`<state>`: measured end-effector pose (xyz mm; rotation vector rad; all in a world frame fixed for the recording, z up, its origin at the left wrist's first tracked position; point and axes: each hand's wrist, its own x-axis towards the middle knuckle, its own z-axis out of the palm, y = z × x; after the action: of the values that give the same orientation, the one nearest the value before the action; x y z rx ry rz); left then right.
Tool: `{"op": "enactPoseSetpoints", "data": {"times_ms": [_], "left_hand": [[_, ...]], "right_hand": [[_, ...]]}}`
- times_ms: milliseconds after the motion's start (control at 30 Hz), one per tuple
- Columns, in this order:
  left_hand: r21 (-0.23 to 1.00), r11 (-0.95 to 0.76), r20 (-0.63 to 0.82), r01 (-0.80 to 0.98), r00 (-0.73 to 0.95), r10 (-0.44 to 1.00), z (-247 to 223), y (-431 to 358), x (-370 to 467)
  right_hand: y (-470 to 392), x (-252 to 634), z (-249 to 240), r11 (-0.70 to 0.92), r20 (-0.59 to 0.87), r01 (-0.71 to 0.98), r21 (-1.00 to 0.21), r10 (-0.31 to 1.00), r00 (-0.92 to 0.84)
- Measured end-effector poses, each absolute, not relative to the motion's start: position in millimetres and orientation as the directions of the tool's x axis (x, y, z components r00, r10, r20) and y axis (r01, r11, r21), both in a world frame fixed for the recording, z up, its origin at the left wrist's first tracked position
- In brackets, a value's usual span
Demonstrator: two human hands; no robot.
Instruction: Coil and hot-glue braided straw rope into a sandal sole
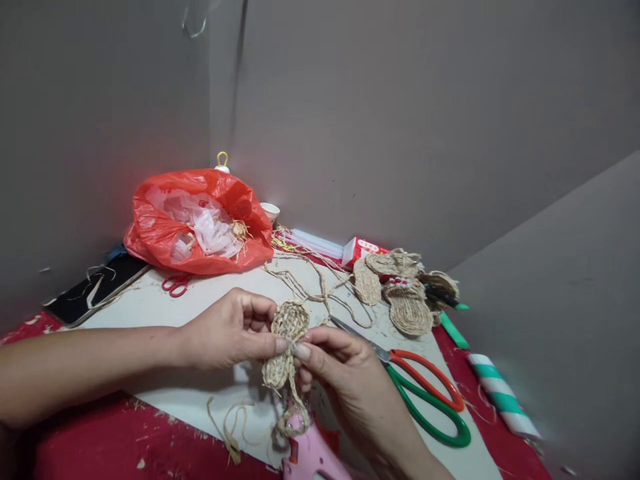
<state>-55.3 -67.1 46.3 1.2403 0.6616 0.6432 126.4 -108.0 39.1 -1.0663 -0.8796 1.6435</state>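
Between my two hands is a small sole-shaped piece of coiled straw braid point(290, 320), narrow at its waist. My left hand point(240, 333) pinches it from the left, thumb on the waist. From the right, my right hand point(345, 373) grips the same spot with thumb and fingers. A loose tail of the braid hangs down in a loop over a pink glue gun point(313, 447), which lies below my hands and is partly hidden. Scissors point(425, 393) with one orange and one green handle lie just right of my right hand.
A red plastic bag point(200, 193) holding white plastic and straw stands at the back left, near a phone point(95, 293) and small red scissors point(175, 285). Finished-looking braided straw soles point(410, 313) are piled at right. Loose braid point(323, 293) trails across the white board point(170, 373).
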Motion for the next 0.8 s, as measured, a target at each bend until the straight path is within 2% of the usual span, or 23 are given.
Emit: {"op": "enactPoseSetpoints", "data": {"times_ms": [167, 300, 433, 533, 667, 800], "left_hand": [[0.978, 0.197, -0.117, -0.070, 0.595, 0.795, 39.1, -61.4, -52.0], [0.979, 0.182, -0.095, -0.089, 0.591, 0.801, 38.0, -58.0, -50.6], [0.989, 0.135, -0.081, -0.054, 0.568, 0.819, 42.7, -58.7, -51.8], [0.995, 0.089, -0.056, -0.036, 0.539, 0.840, 45.3, -58.9, -53.0], [0.996, 0.044, 0.001, -0.077, 0.505, 0.863, 43.6, -58.6, -53.5], [0.981, 0.070, 0.028, -0.182, 0.485, 0.874, 41.4, -61.8, -50.1]], "right_hand": [[-100.6, 127.3, 30.4, -0.309, -0.250, -0.342, -0.888, 0.946, -0.207], [-101.5, 126.7, 37.3, -0.201, -0.175, -0.289, -0.936, 0.978, -0.115], [-108.6, 126.0, 47.0, -0.044, -0.044, -0.068, -0.997, 0.999, 0.004], [-114.0, 126.2, 48.7, 0.143, 0.142, 0.120, -0.982, 0.990, -0.014], [-117.5, 124.5, 38.3, 0.439, 0.451, 0.359, -0.824, 0.891, -0.056], [-115.6, 120.2, 22.1, 0.558, 0.679, 0.622, -0.549, 0.732, -0.056]]}}
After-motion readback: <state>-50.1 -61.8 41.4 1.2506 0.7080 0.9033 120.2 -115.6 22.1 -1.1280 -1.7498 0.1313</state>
